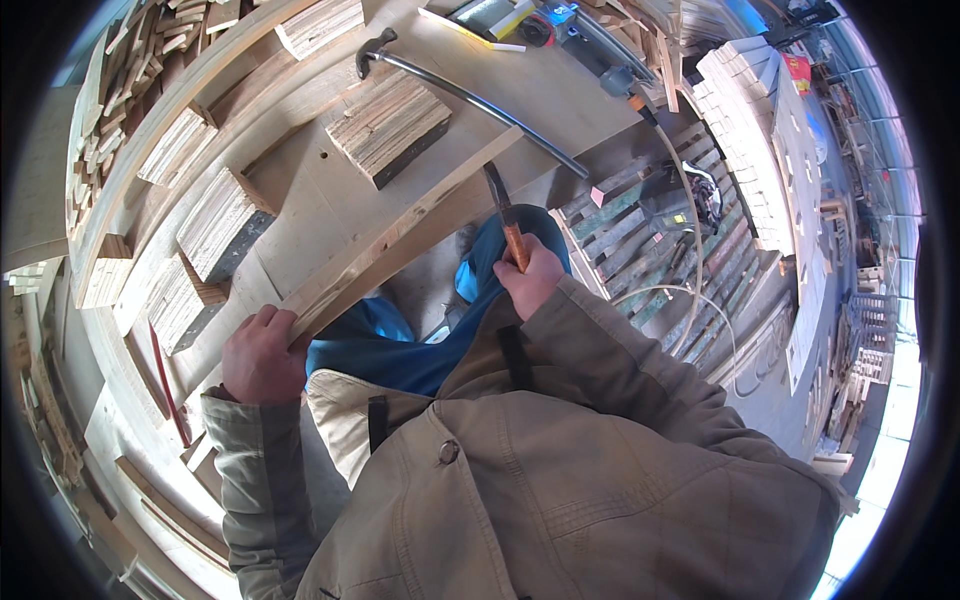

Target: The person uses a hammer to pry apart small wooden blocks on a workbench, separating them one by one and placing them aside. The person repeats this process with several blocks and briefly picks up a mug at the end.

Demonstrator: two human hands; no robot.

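Note:
My left hand [263, 355] is closed over the near end of a long wooden board [400, 232], which stands on edge along the front of the workbench. In my right hand [532, 272] is a wooden-handled tool [514, 238] with a narrow dark metal end, resembling a chisel. Its metal end points away from me, close to the board's far end. Beyond the board, a claw hammer [470, 98] with a long metal handle lies across the bench. Between the hammer and the board sits a stacked wood block [390, 122].
More stacked blocks [222, 222] stand along a curved-looking wooden frame at left, with a red pencil-like stick [165, 385] nearby. Wood offcuts [140, 75] are piled far left. At right, a slatted pallet [640, 225] lies on the floor beneath a pale hose [690, 200], beside stacked timber [745, 130].

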